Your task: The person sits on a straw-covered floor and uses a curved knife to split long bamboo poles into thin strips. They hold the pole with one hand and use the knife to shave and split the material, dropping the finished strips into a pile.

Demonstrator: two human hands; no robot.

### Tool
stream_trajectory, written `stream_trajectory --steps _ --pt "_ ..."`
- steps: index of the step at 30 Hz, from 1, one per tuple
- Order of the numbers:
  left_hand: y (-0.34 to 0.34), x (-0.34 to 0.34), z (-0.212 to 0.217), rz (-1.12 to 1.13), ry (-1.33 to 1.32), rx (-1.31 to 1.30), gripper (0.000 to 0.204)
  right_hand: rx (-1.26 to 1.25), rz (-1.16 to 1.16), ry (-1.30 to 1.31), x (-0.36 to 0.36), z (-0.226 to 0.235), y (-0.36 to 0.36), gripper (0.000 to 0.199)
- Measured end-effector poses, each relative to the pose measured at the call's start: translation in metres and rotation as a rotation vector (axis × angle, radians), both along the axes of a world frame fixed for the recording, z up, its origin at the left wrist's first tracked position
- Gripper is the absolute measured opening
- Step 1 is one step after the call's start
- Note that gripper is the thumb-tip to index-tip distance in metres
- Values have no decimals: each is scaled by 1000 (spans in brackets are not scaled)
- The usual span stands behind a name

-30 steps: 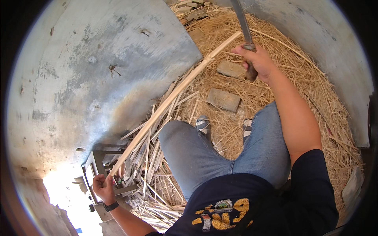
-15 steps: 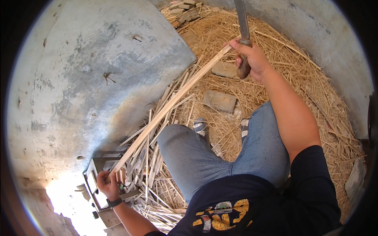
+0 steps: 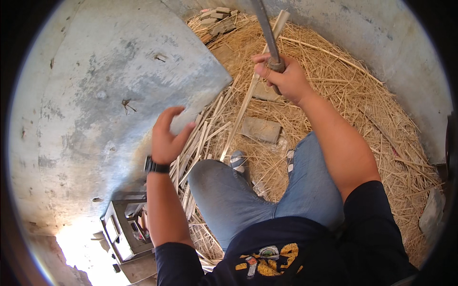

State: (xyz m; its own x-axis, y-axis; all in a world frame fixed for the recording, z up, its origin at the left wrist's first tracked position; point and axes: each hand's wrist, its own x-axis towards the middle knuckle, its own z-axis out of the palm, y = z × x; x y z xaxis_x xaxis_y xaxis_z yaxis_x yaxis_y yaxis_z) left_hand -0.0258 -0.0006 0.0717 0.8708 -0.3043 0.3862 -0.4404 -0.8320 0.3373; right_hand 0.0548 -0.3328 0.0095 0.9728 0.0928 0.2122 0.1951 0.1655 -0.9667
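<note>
My right hand (image 3: 286, 80) is closed round the handle of a long-bladed knife (image 3: 267, 29), its dark blade pointing up and away from me. Behind that hand's fingers runs a long pale wooden strip (image 3: 241, 114), its far end above the hand and its lower end near my left knee. The right fingers seem to keep the strip against the knife handle. My left hand (image 3: 168, 136) is in the air by the wall side, fingers spread and holding nothing, apart from the strip.
Several split strips (image 3: 202, 138) lie piled to the left of my knee. Straw and shavings (image 3: 343, 95) cover the floor, with a brick (image 3: 261, 129) before my feet. A box-like wooden frame (image 3: 125, 229) stands lower left. Grey walls (image 3: 105, 95) curve around; more bricks (image 3: 215, 15) lie far back.
My left hand has let go of the strip's near end and moved up and to the right. My right hand shifted left with knife and strip; the strip now stands more upright.
</note>
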Motion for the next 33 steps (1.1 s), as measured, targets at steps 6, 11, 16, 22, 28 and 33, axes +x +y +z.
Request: stream_trajectory --steps 6,11,16,22,28,33 --pt "-114 68 14 -165 340 -144 47 23 146 -34 -6 6 -5 34" --pt "-139 101 -10 -341 478 -300 31 113 231 -57 -13 14 -11 28" --pt "-146 103 10 -166 447 -190 20 124 94 -76 -12 10 -37 31" --pt "-122 90 51 -162 136 -392 23 168 7 -10 -12 5 -71 37" --pt "-121 72 66 -50 -173 -424 26 133 -31 58 -22 6 -87 34" --pt "-121 56 53 42 -240 -441 28 -133 -79 60 -36 23 -92 40"
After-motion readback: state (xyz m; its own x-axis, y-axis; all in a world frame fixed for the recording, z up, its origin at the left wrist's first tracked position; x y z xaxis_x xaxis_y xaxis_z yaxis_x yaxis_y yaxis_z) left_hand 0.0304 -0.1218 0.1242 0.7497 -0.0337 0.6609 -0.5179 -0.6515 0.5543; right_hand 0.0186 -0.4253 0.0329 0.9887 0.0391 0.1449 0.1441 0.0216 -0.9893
